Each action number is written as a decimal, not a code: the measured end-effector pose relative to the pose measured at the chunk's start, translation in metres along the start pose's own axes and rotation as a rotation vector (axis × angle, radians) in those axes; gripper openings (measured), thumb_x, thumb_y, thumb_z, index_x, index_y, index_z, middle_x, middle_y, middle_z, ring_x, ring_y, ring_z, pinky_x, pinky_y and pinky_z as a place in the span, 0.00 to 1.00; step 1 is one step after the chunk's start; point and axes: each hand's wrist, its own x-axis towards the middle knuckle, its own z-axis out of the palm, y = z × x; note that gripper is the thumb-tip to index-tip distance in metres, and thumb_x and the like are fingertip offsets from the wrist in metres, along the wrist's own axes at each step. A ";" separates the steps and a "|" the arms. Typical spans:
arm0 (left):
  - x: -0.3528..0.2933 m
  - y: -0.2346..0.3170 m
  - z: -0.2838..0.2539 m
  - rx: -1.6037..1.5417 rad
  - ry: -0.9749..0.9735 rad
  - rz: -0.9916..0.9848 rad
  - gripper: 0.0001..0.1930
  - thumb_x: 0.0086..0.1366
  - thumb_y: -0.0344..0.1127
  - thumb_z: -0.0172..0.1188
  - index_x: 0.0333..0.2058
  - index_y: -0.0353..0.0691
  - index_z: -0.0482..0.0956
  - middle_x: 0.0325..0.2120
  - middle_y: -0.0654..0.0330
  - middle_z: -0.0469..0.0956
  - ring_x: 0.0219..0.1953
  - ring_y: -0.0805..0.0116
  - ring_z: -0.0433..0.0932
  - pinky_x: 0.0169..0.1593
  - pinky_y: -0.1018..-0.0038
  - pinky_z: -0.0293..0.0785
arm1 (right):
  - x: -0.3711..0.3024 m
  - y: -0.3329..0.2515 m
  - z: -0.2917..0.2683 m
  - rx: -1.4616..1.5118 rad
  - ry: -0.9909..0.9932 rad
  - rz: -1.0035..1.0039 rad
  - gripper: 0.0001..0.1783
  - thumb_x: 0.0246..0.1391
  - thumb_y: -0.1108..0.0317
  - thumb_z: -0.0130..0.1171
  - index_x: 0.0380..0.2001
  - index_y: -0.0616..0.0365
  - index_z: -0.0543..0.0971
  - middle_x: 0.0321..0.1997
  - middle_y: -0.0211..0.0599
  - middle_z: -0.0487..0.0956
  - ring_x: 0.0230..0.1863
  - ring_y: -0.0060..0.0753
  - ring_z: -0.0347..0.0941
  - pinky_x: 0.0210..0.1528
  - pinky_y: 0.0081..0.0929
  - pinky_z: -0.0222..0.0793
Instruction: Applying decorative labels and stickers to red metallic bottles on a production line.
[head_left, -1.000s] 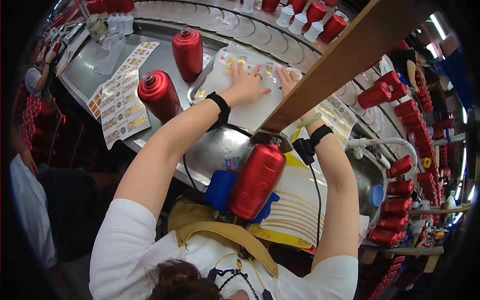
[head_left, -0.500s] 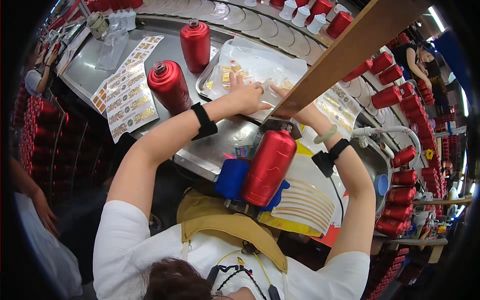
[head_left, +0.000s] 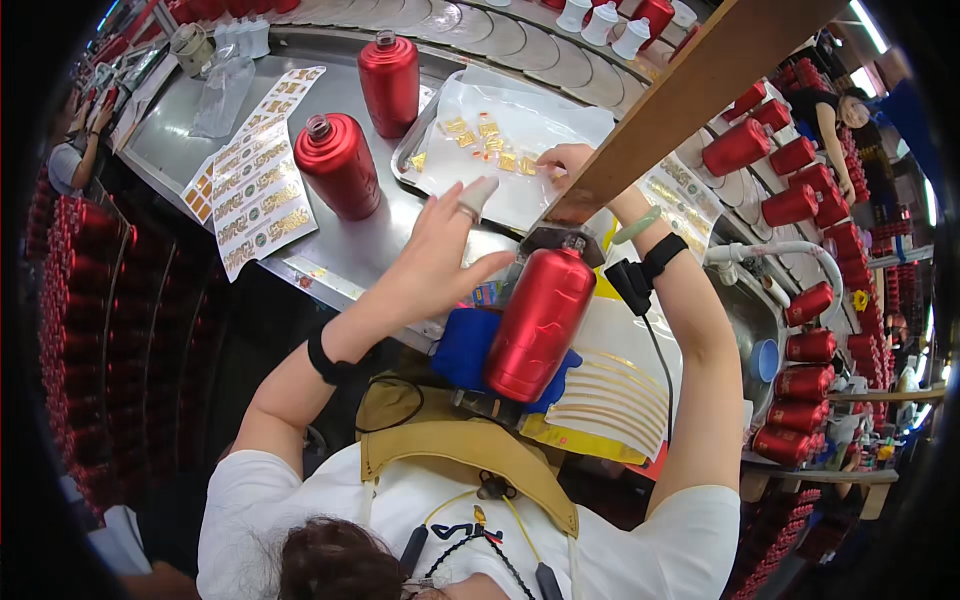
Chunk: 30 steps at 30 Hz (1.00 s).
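My left hand (head_left: 440,250), a pale finger cot on one finger, hovers with fingers spread between the tray and a red bottle (head_left: 540,325). That bottle lies tilted on a blue cradle (head_left: 462,348), its neck under a wooden beam (head_left: 690,105). Over the tray's right part, my right hand (head_left: 567,160) has its fingers curled together beside small gold stickers (head_left: 508,161); the beam hides part of it, and anything pinched there is too small to make out. The stickers lie scattered on a white sheet (head_left: 550,120) in the metal tray (head_left: 405,160).
Two red bottles (head_left: 337,170) (head_left: 390,85) stand left of the tray, beside sheets of gold stickers (head_left: 262,195). Gold strips on a backing sheet (head_left: 612,385) lie right of the cradle. A plate conveyor (head_left: 500,40) carrying bottles curves behind. A white pipe (head_left: 775,257) arches at right.
My left hand has drawn back from the tray toward me, uncovering the gold stickers. My right hand has shifted slightly, with its fingers now curled at the stickers.
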 end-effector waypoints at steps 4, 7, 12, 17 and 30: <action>-0.030 0.005 0.005 -0.153 -0.065 -0.041 0.39 0.65 0.41 0.66 0.70 0.36 0.59 0.65 0.40 0.66 0.69 0.46 0.64 0.69 0.60 0.61 | 0.008 -0.021 -0.018 -0.086 -0.228 0.170 0.14 0.48 0.70 0.61 0.40 0.55 0.85 0.38 0.42 0.84 0.42 0.45 0.80 0.48 0.37 0.75; -0.035 0.015 0.002 -0.301 -0.144 -0.166 0.39 0.65 0.39 0.66 0.70 0.34 0.58 0.64 0.41 0.67 0.68 0.51 0.66 0.67 0.62 0.66 | 0.001 -0.018 -0.016 -0.125 -0.113 0.114 0.10 0.48 0.68 0.62 0.35 0.56 0.84 0.34 0.41 0.83 0.39 0.44 0.80 0.45 0.37 0.75; -0.034 0.018 0.013 -0.414 -0.204 -0.154 0.38 0.68 0.39 0.64 0.70 0.32 0.57 0.66 0.44 0.66 0.68 0.55 0.67 0.67 0.61 0.67 | -0.026 0.016 0.000 -0.026 0.078 0.191 0.08 0.50 0.64 0.65 0.31 0.56 0.82 0.35 0.38 0.81 0.38 0.33 0.77 0.41 0.33 0.72; -0.039 0.028 0.016 -0.695 -0.257 -0.286 0.37 0.69 0.38 0.63 0.70 0.34 0.56 0.67 0.46 0.63 0.68 0.55 0.65 0.69 0.61 0.64 | -0.041 -0.030 -0.043 0.026 0.296 0.094 0.08 0.57 0.66 0.62 0.35 0.58 0.81 0.34 0.36 0.80 0.38 0.28 0.75 0.42 0.30 0.71; -0.034 0.032 0.045 -0.987 -0.361 -0.266 0.48 0.63 0.34 0.70 0.72 0.32 0.47 0.61 0.48 0.69 0.62 0.63 0.71 0.66 0.66 0.68 | -0.143 -0.220 -0.114 0.041 0.440 0.418 0.19 0.48 0.84 0.60 0.45 0.58 0.84 0.36 0.39 0.81 0.35 0.35 0.75 0.40 0.31 0.71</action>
